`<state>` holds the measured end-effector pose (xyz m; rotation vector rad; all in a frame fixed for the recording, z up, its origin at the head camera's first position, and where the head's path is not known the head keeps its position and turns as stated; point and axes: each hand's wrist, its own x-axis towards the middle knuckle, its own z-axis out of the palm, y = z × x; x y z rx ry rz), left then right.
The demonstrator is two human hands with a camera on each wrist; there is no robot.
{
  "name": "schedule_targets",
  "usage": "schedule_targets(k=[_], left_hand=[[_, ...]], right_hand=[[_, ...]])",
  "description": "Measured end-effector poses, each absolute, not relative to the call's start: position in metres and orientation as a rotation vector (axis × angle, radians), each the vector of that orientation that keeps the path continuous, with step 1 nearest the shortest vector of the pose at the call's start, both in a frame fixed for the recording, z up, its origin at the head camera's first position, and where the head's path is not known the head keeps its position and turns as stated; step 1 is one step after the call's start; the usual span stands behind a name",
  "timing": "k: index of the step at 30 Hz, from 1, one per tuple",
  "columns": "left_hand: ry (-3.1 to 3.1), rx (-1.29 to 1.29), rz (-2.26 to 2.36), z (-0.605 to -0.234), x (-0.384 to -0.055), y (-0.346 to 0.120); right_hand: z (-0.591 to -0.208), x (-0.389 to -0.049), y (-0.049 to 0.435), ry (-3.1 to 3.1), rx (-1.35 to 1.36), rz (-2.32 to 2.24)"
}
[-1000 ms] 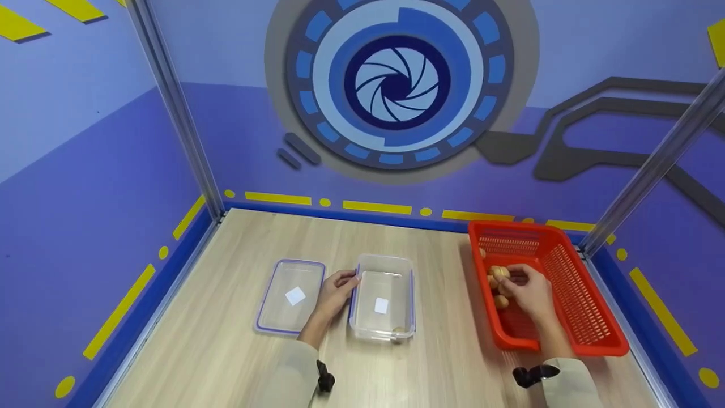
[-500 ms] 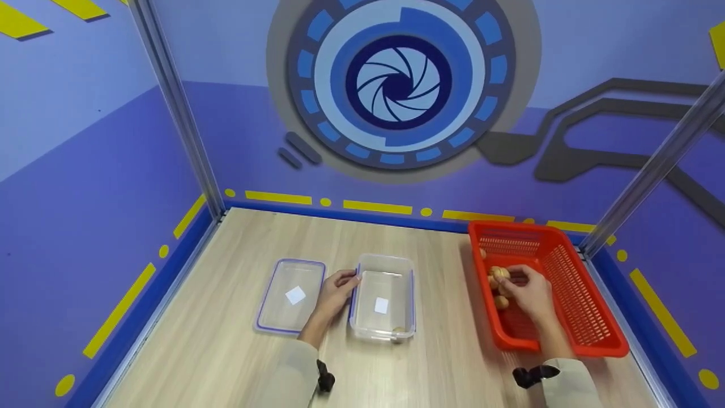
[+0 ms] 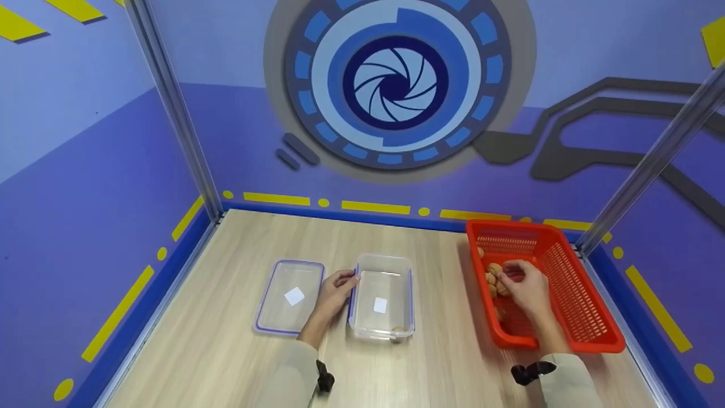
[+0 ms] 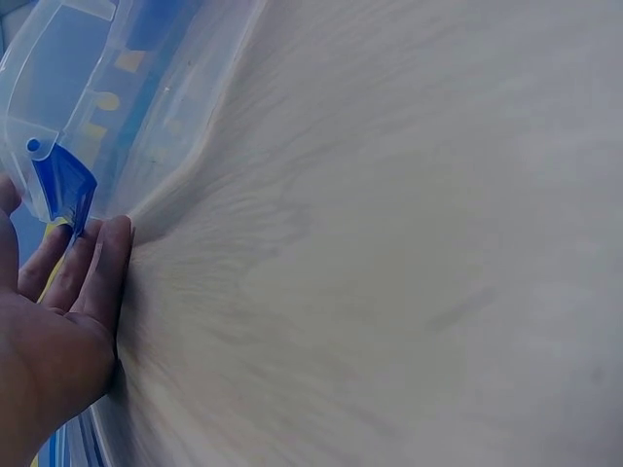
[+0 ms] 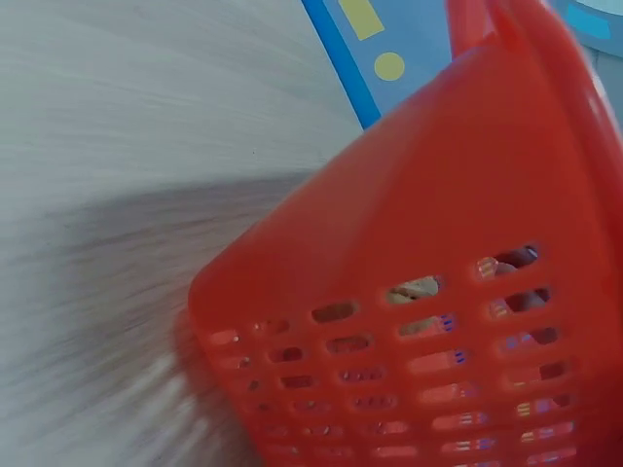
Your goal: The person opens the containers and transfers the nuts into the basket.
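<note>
A clear plastic food container (image 3: 383, 314) with blue side flaps stands uncovered, a walnut (image 3: 398, 330) at its near end. My left hand (image 3: 334, 296) holds its left side, thumb at the rim; in the left wrist view the fingers (image 4: 86, 268) meet a blue flap (image 4: 66, 185). Inside a red basket (image 3: 583, 294), my right hand (image 3: 529, 288) reaches down with bent fingers and pinches a walnut (image 3: 502, 288) among several others (image 3: 494, 269) by the left wall. The right wrist view shows the basket's slotted side (image 5: 389, 233), which hides this hand.
The container's lid (image 3: 280, 309), blue-edged with a white label, lies flat on the wooden table (image 3: 442, 317) left of my left hand. Printed panels (image 3: 226, 141) and metal posts (image 3: 181, 113) enclose the back and sides. The basket stands near the right back corner.
My right hand has shifted slightly among the walnuts, and the pile has moved under it. One walnut has slid toward the basket's near end. My left hand and the container stay put.
</note>
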<state>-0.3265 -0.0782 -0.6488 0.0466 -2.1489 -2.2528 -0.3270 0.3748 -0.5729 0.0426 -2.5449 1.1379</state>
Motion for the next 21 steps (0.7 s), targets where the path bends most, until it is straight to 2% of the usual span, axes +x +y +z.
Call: schedule_targets(k=[6,12,21], left_hand=[[-2.181,0.075,-2.22,-0.644,-0.322,-0.078],[-2.18,0.082,-2.214,-0.648,-0.325,-0.079],[-2.165,0.053,-2.247,-0.65,-0.328,-0.079]], right_hand=[[-0.558,-0.324,0.349,-2.513,0.153,1.171],[-0.538,-0.318,0.305,-2.482,0.41,1.157],[-0.546,-0.306,0.242,-2.52,0.761,1.06]])
